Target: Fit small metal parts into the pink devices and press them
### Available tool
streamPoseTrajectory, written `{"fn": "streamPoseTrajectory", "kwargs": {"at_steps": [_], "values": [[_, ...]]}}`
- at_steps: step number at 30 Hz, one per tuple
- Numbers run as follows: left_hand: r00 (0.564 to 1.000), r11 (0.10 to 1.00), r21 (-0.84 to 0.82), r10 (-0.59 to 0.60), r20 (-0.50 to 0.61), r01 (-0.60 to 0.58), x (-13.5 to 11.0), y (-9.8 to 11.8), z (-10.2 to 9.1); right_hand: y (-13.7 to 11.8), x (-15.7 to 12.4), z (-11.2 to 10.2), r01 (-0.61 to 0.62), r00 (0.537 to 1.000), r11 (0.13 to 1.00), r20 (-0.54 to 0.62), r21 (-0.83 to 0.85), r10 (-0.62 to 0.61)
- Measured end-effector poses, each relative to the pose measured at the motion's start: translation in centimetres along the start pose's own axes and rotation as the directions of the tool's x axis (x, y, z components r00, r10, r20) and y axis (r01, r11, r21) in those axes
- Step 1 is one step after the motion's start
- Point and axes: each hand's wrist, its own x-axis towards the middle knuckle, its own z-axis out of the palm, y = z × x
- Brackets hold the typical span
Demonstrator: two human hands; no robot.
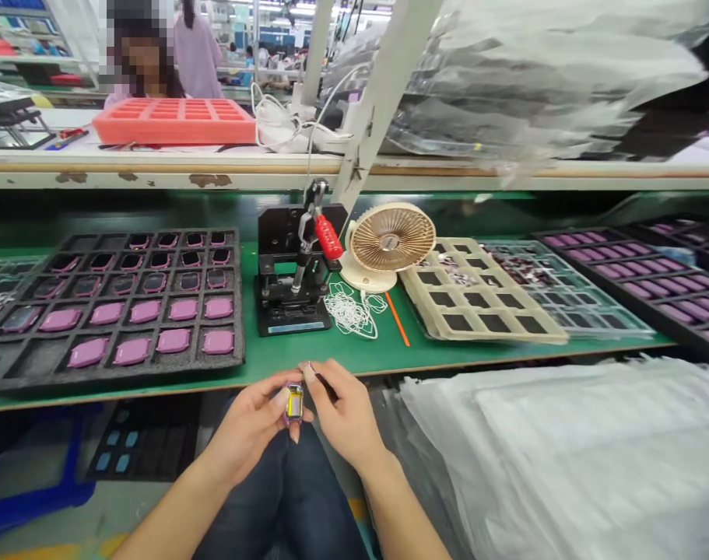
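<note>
The left hand, at lower centre of the frame, pinches a small purple watch case between thumb and fingers, its open yellow-lit side facing up. That narrow grip could let the case twist or slip, and because it is held out past the edge of the green bench, it would drop onto the lap or floor. Just right of it, the right hand has thumb and forefinger pressed together at the case's top corner; whether they pinch some tiny part cannot be told. A push too hard there could tilt the case, and a stray fingertip could smudge the open side.

At the left edge, a clear tray holds small pale bits. Beside it, a black foam tray carries watch cases: mostly dark faces in the upper rows, plain purple ones in the lower two. Below, at lower left, a dark tray bears pale blue pieces. The red tray at upper left has compartments whose contents are hidden. Right of centre, a cream tray has whitish scraps in some cells. Next, another see-through tray holds dark, reddish bits, and a long black tray at far right has rows of purple pieces.
</note>
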Motion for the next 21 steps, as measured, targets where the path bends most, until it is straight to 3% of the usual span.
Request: {"fn": "streamPoseTrajectory", "kwargs": {"at_steps": [5, 12, 17, 21], "values": [[0.999, 1.0, 0.002, -0.022, -0.046, 0.022, 0.0, -0.2, -0.4, 2.1, -0.6, -0.1, 0.108, 0.993, 0.99, 0.05, -0.092, -0.104], [1.0, 0.994, 0.107, 0.01, -0.001, -0.01, 0.2, -0.4, -0.7, 1.5, -0.9, -1.2, 0.112, 0.989, 0.981, 0.117, -0.159, -0.094], [0.998, 0.985, 0.165, 0.03, 0.056, -0.039, 0.0, -0.8, -0.7, 1.2, -0.6, -1.9, 0.034, 0.994, 0.998, 0.106, 0.057, -0.04], [0.997, 0.978, 0.2, 0.044, 0.057, -0.054, -0.2, -0.9, -0.8, 1.2, -0.2, -2.5, -0.105, 0.989, 0.978, 0.119, 0.179, 0.084]]}}
